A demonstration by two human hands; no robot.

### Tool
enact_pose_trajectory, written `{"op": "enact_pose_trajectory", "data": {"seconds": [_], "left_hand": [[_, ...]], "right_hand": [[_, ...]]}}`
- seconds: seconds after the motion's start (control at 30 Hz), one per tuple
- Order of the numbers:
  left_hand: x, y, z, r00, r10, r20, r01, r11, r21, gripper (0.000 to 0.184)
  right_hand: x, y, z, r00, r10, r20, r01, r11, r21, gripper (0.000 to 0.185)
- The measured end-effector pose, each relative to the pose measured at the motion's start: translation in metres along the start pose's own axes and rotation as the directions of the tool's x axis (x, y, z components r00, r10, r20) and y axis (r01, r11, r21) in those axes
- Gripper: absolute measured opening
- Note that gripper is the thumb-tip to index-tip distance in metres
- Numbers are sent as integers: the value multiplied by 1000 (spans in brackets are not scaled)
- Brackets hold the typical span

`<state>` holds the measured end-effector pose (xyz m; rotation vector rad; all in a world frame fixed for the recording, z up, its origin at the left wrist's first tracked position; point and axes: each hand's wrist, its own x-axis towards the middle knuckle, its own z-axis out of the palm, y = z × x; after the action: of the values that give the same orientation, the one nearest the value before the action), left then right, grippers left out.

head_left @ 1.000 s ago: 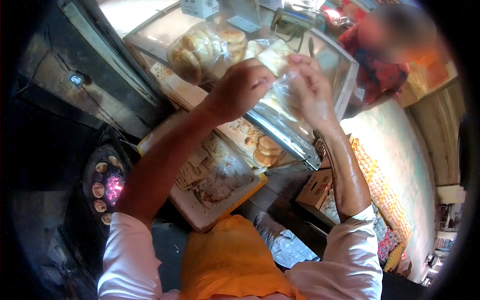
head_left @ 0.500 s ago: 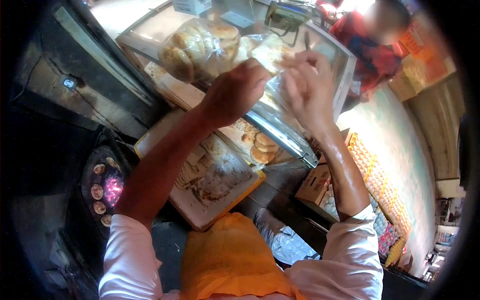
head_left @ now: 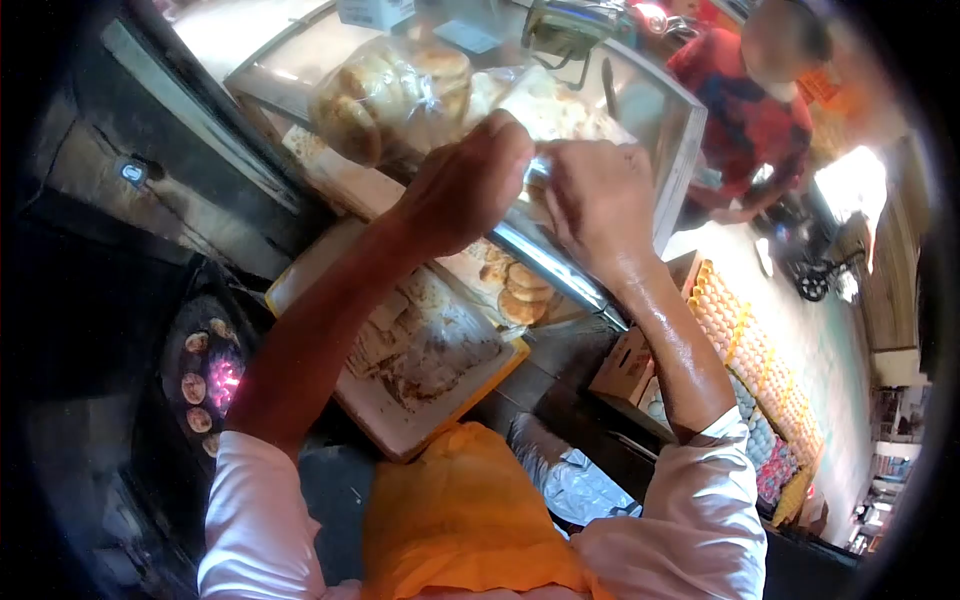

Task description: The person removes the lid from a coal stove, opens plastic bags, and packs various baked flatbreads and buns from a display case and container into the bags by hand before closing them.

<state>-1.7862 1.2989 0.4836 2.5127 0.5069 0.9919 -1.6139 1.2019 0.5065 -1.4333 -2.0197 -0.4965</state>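
Observation:
Over the glass display case, my left hand (head_left: 475,185) is closed in a fist, knuckles up. Close on its right, my right hand (head_left: 600,205) is also closed, its fingers curled downward. Between them shows a bit of shiny clear plastic, part of a plastic bag (head_left: 540,168) that both hands grip; most of it is hidden behind the fists. Just beyond my hands lies pale flatbread (head_left: 560,108). To its left on the case sits a knotted clear bag of round breads (head_left: 375,95).
Below my arms is a white tray (head_left: 470,385) with flat pieces. Round flatbreads (head_left: 525,295) lie inside the display case (head_left: 680,150). A glowing oven (head_left: 225,385) is at left. Egg trays (head_left: 745,335) stand at right. A person in red (head_left: 745,110) is beyond the case.
My right hand has gone from loosely spread, blurred fingers to a closed fist and come nearer my left. The person in red has shifted, and a wheeled vehicle shows behind.

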Motion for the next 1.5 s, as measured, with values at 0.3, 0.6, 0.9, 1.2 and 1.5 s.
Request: {"op": "enact_pose_trajectory", "data": {"seconds": [0.3, 0.6, 0.9, 1.2, 1.5], "left_hand": [[7, 13, -9, 995, -71, 64, 75, 995, -68, 8], [0, 1, 1, 998, 50, -24, -52, 996, -71, 10], [-3, -4, 8, 993, 118, 13, -118, 992, 35, 16], [-7, 5, 17, 993, 83, -81, -82, 997, 9, 17], [-9, -6, 23, 995, 90, -34, -92, 994, -54, 19]], "right_hand": [[-7, 2, 5, 980, 111, -163, -75, 974, 212, 14], [4, 4, -1, 992, 68, -103, -33, 948, 316, 11], [15, -4, -9, 977, 114, 179, -155, 958, 240, 12], [1, -8, 1, 918, 378, 118, -386, 784, 486, 8], [2, 9, 2, 907, 374, 194, -414, 705, 576, 12]]}}
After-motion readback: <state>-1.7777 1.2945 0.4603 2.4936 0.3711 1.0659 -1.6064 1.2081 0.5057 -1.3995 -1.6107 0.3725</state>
